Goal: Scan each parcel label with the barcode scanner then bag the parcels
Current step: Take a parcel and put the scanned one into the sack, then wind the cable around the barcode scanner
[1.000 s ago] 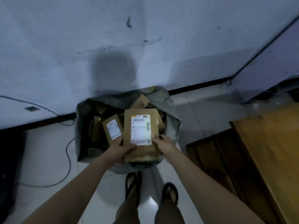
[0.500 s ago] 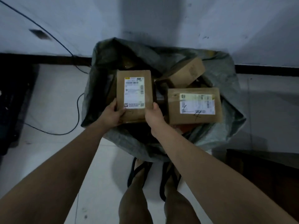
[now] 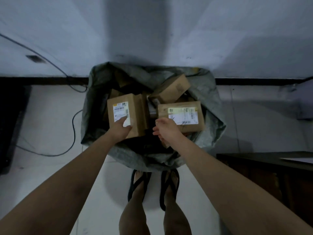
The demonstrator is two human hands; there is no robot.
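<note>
A large grey sack [image 3: 210, 99] stands open on the floor against the wall, filled with several cardboard parcels. A labelled brown parcel [image 3: 135, 114] lies on the left of the pile, label up. My left hand [image 3: 120, 128] rests on its near end, fingers straight across the white label. My right hand [image 3: 166, 128] hovers over the sack's middle with relaxed fingers, holding nothing. Just beyond it lies a flat parcel [image 3: 181, 116] with a white and yellow label. A third box [image 3: 171, 89] sits tilted at the back. No barcode scanner is in view.
A black cable [image 3: 72, 126] loops over the white tiled floor left of the sack. Dark wooden furniture [image 3: 271, 180] stands at the right. A dark object [image 3: 10, 126] fills the left edge. My sandalled feet [image 3: 152, 187] stand just before the sack.
Both hands lowered the labelled parcel into the sack's left side. My right hand let go and drew away to the right. My left hand now lies flat on the parcel's label.
</note>
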